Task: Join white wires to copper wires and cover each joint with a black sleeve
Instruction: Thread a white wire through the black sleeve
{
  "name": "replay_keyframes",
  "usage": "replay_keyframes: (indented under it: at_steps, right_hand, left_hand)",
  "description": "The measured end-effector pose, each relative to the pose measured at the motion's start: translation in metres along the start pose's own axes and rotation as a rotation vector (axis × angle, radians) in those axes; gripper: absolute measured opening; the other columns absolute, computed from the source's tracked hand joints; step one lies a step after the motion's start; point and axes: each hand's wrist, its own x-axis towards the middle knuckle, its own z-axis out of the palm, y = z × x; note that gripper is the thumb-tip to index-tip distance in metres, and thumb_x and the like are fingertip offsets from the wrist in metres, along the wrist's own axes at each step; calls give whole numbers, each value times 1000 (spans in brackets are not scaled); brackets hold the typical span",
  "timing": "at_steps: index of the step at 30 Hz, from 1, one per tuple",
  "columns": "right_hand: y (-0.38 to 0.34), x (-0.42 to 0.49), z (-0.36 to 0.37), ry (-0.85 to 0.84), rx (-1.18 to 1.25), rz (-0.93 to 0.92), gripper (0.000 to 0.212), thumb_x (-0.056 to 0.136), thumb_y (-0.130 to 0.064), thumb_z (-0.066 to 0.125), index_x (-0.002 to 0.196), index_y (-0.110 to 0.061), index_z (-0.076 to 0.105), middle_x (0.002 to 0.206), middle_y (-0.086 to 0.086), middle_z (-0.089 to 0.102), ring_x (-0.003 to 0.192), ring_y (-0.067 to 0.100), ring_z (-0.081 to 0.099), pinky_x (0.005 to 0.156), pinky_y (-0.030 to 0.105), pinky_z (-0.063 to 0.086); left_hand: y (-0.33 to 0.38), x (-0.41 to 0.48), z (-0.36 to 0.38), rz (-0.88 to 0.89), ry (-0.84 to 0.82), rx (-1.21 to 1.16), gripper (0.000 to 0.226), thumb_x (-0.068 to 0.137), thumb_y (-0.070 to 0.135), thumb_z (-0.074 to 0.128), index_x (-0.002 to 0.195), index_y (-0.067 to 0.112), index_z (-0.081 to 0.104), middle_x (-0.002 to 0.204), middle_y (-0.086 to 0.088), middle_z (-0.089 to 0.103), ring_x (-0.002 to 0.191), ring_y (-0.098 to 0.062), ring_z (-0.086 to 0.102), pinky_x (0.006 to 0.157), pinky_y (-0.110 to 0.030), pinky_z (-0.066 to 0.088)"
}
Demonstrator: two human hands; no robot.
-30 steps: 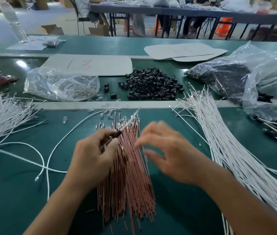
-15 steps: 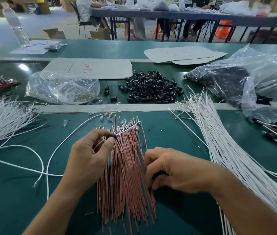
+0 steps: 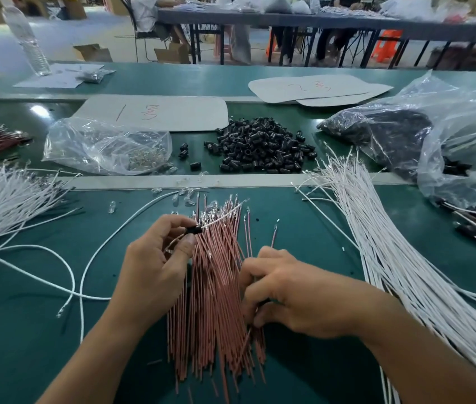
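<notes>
White wire [image 3: 225, 215] and black sleeve [image 3: 194, 229], centre of frame: the sleeve is pinched between thumb and forefinger of the left hand [image 3: 155, 272], and the wire runs through it. The wire's free end slants up and right across the metal tips of the copper wire bundle [image 3: 213, 301]. The right hand [image 3: 298, 295], just right of that bundle, has its fingers curled and closed on a single copper wire [image 3: 273, 239], which stands up from behind the knuckles, its tip pointing to the top of the frame. The bundle lies fanned on the green table [image 3: 27, 345] between the two hands and reaches toward the bottom edge. Loose white wires [image 3: 73, 275] loop over the table left of the left hand. A white wire bundle [image 3: 391, 258] sweeps from centre right down to the lower right corner; a second white bundle [image 3: 6, 202] lies at the left edge. Small clear pieces [image 3: 185, 196] are scattered just above the copper tips. Above the pale strip across the table sits a pile of black sleeves [image 3: 260, 150], with a clear plastic bag [image 3: 99, 144] to its left and a bag of dark parts [image 3: 391, 132] to its right. Cardboard sheets [image 3: 172, 112] lie beyond these, and a water bottle [image 3: 27, 39] stands at upper left.
</notes>
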Motion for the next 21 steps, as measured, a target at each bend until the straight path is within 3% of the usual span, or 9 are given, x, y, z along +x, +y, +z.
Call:
replay_keyframes:
  at_steps: [4,7,9,11,16,21]
  right_hand:
    - [-1,0,-2,85,122,-32,4,96,-20,69,96,-21,73,108,-14,54,109,9,45,101,26,35]
    - [-2,-1,-6,532,344,-58,8,95,-4,67,97,-12,68,91,-10,62,87,6,58,81,17,45]
    - [3,-2,-11,847,241,-68,6,96,-8,65,98,-12,69,85,-12,61,76,6,57,72,14,44]
    - [9,-2,-13,988,27,-41,6,97,-12,65,97,-9,71,85,-7,61,75,8,56,69,16,44]
    - [22,10,3,903,-148,20,6,94,-7,70,95,-3,75,87,5,63,77,22,60,70,40,53]
    - [27,11,5,868,-187,-7,9,97,-9,68,96,-5,75,88,5,63,79,24,58,70,42,52]
  left_hand:
    - [0,-1,-1,1,-7,5,27,95,10,63,98,36,64,84,8,67,71,-21,65,64,-44,54]
    - [0,0,-1,-5,-50,-17,25,96,11,60,100,35,62,89,10,66,76,-17,65,67,-43,58]
    - [1,-1,-2,15,-79,-4,23,96,12,60,101,35,62,90,9,66,78,-19,65,70,-47,57]
    - [2,-2,-1,33,-97,-12,24,95,13,62,101,36,63,89,6,68,79,-21,65,71,-47,57]
    - [3,-6,2,29,-155,-59,29,94,9,62,101,37,65,90,5,70,81,-16,66,72,-30,57]
    - [5,-6,7,28,-194,-70,26,96,4,60,105,28,65,95,7,73,81,-16,68,79,-38,58]
